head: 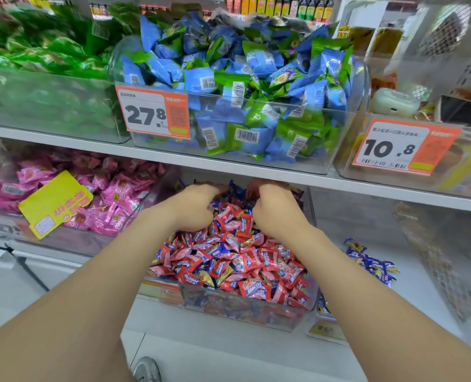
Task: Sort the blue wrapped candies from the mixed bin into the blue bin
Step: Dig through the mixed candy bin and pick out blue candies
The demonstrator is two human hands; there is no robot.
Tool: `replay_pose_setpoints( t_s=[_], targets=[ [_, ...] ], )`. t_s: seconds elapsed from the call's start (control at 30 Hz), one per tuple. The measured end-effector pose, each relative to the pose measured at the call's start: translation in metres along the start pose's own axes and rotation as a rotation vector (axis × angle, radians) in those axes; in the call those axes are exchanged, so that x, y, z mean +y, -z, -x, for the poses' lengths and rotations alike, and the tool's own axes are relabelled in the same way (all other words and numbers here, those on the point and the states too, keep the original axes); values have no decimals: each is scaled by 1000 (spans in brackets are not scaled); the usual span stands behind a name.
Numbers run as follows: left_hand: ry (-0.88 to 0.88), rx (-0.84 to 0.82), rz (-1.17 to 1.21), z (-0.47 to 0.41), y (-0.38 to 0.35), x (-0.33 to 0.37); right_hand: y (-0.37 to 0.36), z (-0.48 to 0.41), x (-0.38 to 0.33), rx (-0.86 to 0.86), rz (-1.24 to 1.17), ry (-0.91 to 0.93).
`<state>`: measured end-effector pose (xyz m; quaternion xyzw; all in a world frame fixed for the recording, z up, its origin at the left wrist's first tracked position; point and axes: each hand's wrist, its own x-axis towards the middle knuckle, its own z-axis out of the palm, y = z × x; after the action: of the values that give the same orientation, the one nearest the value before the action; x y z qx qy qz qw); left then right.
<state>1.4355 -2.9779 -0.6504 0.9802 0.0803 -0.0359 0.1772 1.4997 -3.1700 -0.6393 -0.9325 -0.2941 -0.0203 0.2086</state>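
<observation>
Mixed bin (245,312): lower shelf (229,351), front edge.
Left hand (195,208): fingers curled down into candies at bin's back; cannot tell grip.
Right hand (275,213): likewise, just beside.
Blue wrapped candies (372,264): few in blue bin (410,299), rightward.

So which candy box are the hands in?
The mixed bin of red and blue candies, lower shelf. The left hand and right hand are both in it; none is in the pink bin or the blue-green bin above.

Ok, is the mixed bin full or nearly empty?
Full: red and blue wrapped candies heap above the front wall of the mixed bin.
</observation>
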Motion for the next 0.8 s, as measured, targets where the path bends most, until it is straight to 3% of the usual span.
replay_pose_setpoints(
  t_s=[0.17,0.37,0.57,0.8],
  targets=[
    [-91,-6,21,5,4,-8,-16,-21,11,-214,161,-136],
    [-128,208,25,11,2,-10,-6,-27,11,-454,53,-40],
    [-165,291,38,13,2,-7,-2,-12,25,-298,-36,155],
    [-115,284,170,32,4,16,12,2,25,-232,-191,145]
  ],
)
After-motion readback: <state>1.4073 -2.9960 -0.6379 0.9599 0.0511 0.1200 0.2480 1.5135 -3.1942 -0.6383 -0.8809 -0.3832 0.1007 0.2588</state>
